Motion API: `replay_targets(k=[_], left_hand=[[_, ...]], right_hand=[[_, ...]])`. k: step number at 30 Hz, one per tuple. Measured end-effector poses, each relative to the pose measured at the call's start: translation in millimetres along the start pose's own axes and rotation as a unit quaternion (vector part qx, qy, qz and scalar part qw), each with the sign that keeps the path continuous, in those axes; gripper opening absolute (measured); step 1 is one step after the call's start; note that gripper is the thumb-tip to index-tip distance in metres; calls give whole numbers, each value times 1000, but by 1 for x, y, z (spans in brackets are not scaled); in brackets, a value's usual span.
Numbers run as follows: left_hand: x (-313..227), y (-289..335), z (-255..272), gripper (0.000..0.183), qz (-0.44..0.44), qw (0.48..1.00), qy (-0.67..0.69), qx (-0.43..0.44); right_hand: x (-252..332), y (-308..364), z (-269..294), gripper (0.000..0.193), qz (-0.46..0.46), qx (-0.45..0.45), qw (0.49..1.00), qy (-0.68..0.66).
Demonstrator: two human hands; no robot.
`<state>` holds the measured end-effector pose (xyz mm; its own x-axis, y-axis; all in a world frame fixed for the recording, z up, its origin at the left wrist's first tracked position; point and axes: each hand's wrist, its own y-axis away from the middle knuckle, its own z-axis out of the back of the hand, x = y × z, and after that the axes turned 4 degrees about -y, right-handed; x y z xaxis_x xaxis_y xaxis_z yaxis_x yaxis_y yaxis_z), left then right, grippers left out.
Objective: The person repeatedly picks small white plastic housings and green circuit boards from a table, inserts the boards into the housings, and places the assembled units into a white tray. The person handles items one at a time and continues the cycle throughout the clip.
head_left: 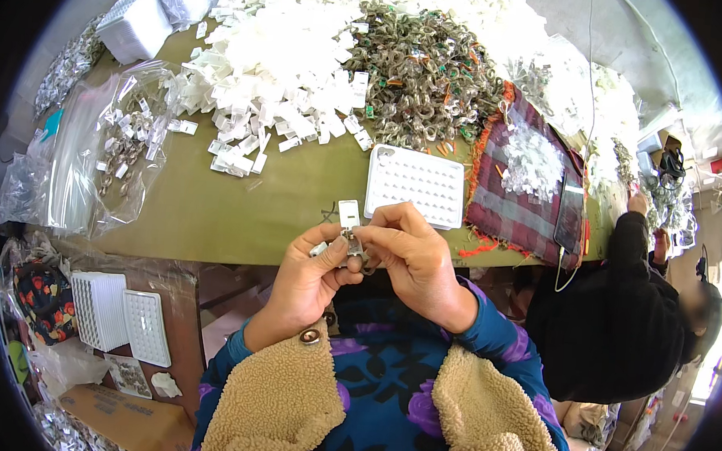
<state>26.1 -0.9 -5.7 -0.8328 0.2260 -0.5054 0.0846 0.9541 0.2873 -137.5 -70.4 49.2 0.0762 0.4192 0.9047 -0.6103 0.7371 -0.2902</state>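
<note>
At the table's near edge my two hands meet around a small piece. My left hand [300, 273] is closed, pinching a small white plastic card [348, 213] with a slot in it, which stands up above the fingers. Another white bit [319, 249] pokes out beside the left fingers. With bent fingers my right hand [418, 257] pinches a small shiny part [355, 246] against the card's lower end; the fingers partly hide it, and its exact kind cannot be made out. Just beyond the right hand lies a white tray [414, 185] with rows of small hollows.
Heaps of white plastic cards [270, 82] and brownish coiled pieces [426, 74] cover the far table. On the right, a plaid cloth [497, 196] bears clear bits [532, 165] and a phone [570, 216]. Clear bags [87, 162] lie left; stacked trays [99, 310] stand below. A person in black [617, 321] sits right.
</note>
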Motion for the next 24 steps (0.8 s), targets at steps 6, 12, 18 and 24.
replay_targets(k=[6, 12, 18, 24], left_hand=[[0, 4, -5, 23, -1, 1000, 4, 25], [0, 3, -5, 22, -8, 998, -56, -16], [-10, -10, -12, 17, -48, 989, -121, -66], [-22, -19, -13, 22, -37, 988, -142, -55]], right_hand=[[-3, -4, -4, 28, 124, -43, 986, 103], [-17, -12, 4, 39, 127, 40, 988, 73], [-17, -21, 5, 46, 224, -12, 957, 184], [-41, -55, 36, 26, 46, -123, 956, 262]])
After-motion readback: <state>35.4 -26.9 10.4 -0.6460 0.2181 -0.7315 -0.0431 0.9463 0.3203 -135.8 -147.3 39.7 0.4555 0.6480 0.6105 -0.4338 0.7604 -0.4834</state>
